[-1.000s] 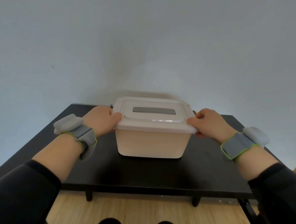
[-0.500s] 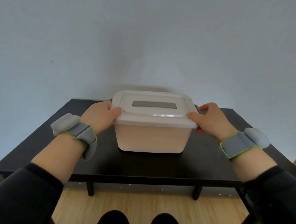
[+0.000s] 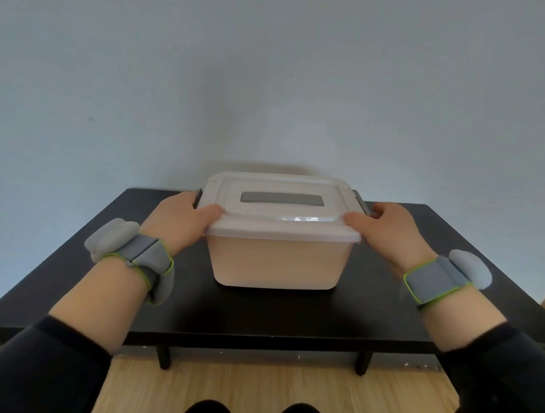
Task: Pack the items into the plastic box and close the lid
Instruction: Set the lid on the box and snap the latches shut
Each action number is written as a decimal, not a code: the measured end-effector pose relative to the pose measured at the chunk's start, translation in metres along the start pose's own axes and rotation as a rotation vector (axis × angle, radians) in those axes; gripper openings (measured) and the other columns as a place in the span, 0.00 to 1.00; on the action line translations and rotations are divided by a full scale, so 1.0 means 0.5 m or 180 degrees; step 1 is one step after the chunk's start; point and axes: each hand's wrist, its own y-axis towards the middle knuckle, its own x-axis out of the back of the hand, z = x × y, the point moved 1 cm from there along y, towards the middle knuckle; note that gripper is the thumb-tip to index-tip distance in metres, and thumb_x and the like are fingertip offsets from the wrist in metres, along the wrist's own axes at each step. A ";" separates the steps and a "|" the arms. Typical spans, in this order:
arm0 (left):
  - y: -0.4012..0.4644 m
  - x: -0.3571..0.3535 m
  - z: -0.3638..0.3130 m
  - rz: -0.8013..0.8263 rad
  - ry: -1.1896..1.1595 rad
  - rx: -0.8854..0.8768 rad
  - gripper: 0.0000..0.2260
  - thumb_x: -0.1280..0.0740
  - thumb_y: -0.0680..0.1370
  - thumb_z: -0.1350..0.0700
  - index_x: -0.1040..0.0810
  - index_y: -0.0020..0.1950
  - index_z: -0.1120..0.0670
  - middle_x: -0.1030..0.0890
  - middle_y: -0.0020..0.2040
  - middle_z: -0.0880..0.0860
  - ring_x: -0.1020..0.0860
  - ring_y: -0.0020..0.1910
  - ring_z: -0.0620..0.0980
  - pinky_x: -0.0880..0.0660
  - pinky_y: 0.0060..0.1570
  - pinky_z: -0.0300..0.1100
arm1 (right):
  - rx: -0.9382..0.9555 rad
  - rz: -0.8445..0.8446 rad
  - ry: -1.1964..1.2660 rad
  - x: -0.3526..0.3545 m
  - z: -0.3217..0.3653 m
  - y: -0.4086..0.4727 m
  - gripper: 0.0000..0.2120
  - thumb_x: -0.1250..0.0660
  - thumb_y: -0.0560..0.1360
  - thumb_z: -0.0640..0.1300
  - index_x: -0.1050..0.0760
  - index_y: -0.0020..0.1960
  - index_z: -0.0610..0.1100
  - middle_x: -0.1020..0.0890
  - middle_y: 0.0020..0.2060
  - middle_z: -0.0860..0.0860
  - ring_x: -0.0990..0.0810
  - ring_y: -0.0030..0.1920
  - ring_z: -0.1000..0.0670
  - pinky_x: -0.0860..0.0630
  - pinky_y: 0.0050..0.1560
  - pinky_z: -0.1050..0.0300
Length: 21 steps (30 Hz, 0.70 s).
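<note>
I see the plastic box [image 3: 277, 260] standing on the black table [image 3: 370, 317], near its far edge by the wall, with the lid [image 3: 280, 210] lying flat on top. My left hand [image 3: 179, 220] clasps the lid's left end, thumb on the rim, fingers curled around the grey latch [image 3: 197, 197]. My right hand [image 3: 388, 232] clasps the right end likewise, fingers over the other latch [image 3: 360, 202]. Grey bands wrap both wrists.

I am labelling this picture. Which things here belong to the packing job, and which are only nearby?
Job: plastic box, lid, side latches, left hand, right hand.

Nearby only: black table, wrist bands, wooden floor, wall.
</note>
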 end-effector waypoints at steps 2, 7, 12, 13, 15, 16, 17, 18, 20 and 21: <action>0.002 -0.001 0.000 -0.0012 -0.0010 0.0015 0.18 0.39 0.73 0.46 0.22 0.55 0.58 0.19 0.52 0.59 0.21 0.50 0.59 0.24 0.56 0.53 | -0.0143 0.0175 0.0382 -0.001 -0.002 -0.005 0.10 0.29 0.70 0.45 0.27 0.39 0.39 0.28 0.35 0.44 0.28 0.37 0.46 0.30 0.43 0.51; 0.005 -0.004 0.002 -0.0092 0.0045 0.0020 0.17 0.38 0.74 0.47 0.22 0.53 0.59 0.18 0.50 0.60 0.21 0.49 0.59 0.25 0.52 0.49 | -0.0237 0.0266 0.0780 -0.007 -0.006 -0.010 0.13 0.31 0.71 0.43 0.30 0.31 0.42 0.29 0.29 0.48 0.31 0.31 0.50 0.31 0.34 0.56; 0.005 -0.004 0.001 -0.0105 0.0046 0.0005 0.16 0.38 0.74 0.47 0.22 0.50 0.59 0.18 0.48 0.59 0.20 0.48 0.59 0.23 0.53 0.52 | -0.0068 0.0152 0.0684 -0.009 -0.011 -0.005 0.09 0.32 0.71 0.43 0.26 0.40 0.37 0.29 0.30 0.46 0.32 0.31 0.50 0.31 0.34 0.54; 0.004 -0.004 0.001 -0.0107 0.0040 -0.0006 0.16 0.38 0.74 0.47 0.22 0.50 0.59 0.18 0.48 0.59 0.20 0.48 0.59 0.23 0.53 0.52 | -0.0043 0.0147 0.0661 -0.008 -0.011 -0.005 0.09 0.32 0.71 0.43 0.25 0.40 0.37 0.29 0.30 0.46 0.31 0.32 0.49 0.31 0.35 0.54; 0.005 -0.004 0.002 -0.0116 0.0069 -0.0040 0.16 0.38 0.74 0.47 0.22 0.49 0.59 0.18 0.48 0.59 0.20 0.48 0.59 0.23 0.52 0.51 | -0.0009 0.0146 0.0642 -0.009 -0.012 -0.006 0.09 0.32 0.71 0.43 0.24 0.41 0.37 0.28 0.32 0.44 0.30 0.33 0.49 0.30 0.36 0.53; 0.004 -0.004 0.002 -0.0120 0.0073 -0.0046 0.15 0.38 0.74 0.47 0.22 0.49 0.58 0.18 0.47 0.59 0.20 0.48 0.59 0.23 0.52 0.51 | 0.0006 0.0137 0.0636 -0.009 -0.011 -0.006 0.09 0.32 0.71 0.43 0.24 0.42 0.36 0.28 0.32 0.44 0.30 0.34 0.48 0.30 0.37 0.53; 0.004 -0.004 0.002 -0.0122 0.0052 -0.0045 0.15 0.38 0.74 0.48 0.22 0.49 0.58 0.18 0.47 0.59 0.20 0.47 0.59 0.23 0.52 0.51 | 0.0028 0.0125 0.0622 -0.009 -0.011 -0.007 0.09 0.32 0.72 0.43 0.24 0.42 0.36 0.28 0.33 0.43 0.30 0.34 0.48 0.29 0.38 0.53; 0.005 -0.004 0.001 -0.0120 0.0021 -0.0042 0.15 0.38 0.74 0.48 0.22 0.48 0.58 0.18 0.47 0.59 0.20 0.47 0.59 0.23 0.52 0.51 | 0.0044 0.0106 0.0600 -0.009 -0.010 -0.007 0.08 0.32 0.72 0.43 0.24 0.42 0.36 0.28 0.34 0.43 0.30 0.35 0.47 0.29 0.39 0.52; 0.005 -0.004 0.001 -0.0112 -0.0012 -0.0039 0.15 0.38 0.74 0.48 0.21 0.49 0.58 0.18 0.46 0.59 0.20 0.46 0.58 0.22 0.51 0.51 | 0.0077 0.0069 0.0532 -0.009 -0.008 -0.009 0.08 0.32 0.72 0.42 0.24 0.40 0.37 0.28 0.33 0.43 0.31 0.34 0.48 0.30 0.39 0.52; 0.004 -0.004 0.002 -0.0103 -0.0019 -0.0042 0.15 0.38 0.74 0.48 0.21 0.49 0.58 0.18 0.46 0.59 0.19 0.45 0.58 0.22 0.52 0.52 | 0.0110 0.0047 0.0479 -0.010 -0.007 -0.010 0.08 0.33 0.72 0.42 0.25 0.37 0.38 0.29 0.31 0.44 0.31 0.33 0.48 0.31 0.38 0.52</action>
